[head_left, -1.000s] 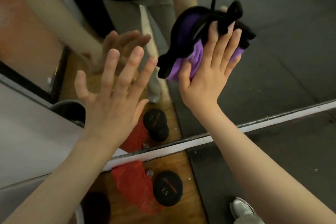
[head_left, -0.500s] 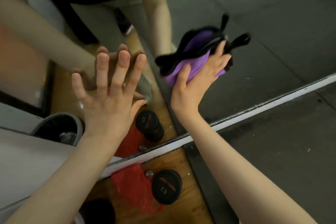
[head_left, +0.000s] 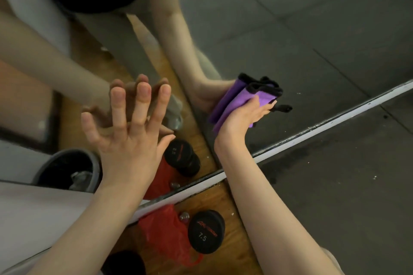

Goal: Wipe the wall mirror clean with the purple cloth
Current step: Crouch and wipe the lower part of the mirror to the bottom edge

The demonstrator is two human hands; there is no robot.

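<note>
The wall mirror (head_left: pixel 301 35) fills the upper part of the head view, its white lower frame running diagonally from lower left to upper right. My right hand (head_left: pixel 241 118) presses the folded purple cloth (head_left: pixel 243 98) with black trim against the glass just above that frame, fingers curled over the cloth. My left hand (head_left: pixel 131 136) lies flat on the glass to the left, fingers spread and straight, its reflection meeting the fingertips. The reflection of a person's arms and dark top shows in the mirror above.
A black 7.5 dumbbell (head_left: pixel 206 231) and a red plastic bag (head_left: pixel 163 232) lie on the wooden floor at the mirror's foot. A grey bin (head_left: pixel 44 167) shows reflected at left. Dark rubber floor mat (head_left: pixel 335 207) spreads to the right.
My right hand has wiped the purple cloth downward along the glass toward the lower frame. My left hand stays spread on the mirror in about the same spot.
</note>
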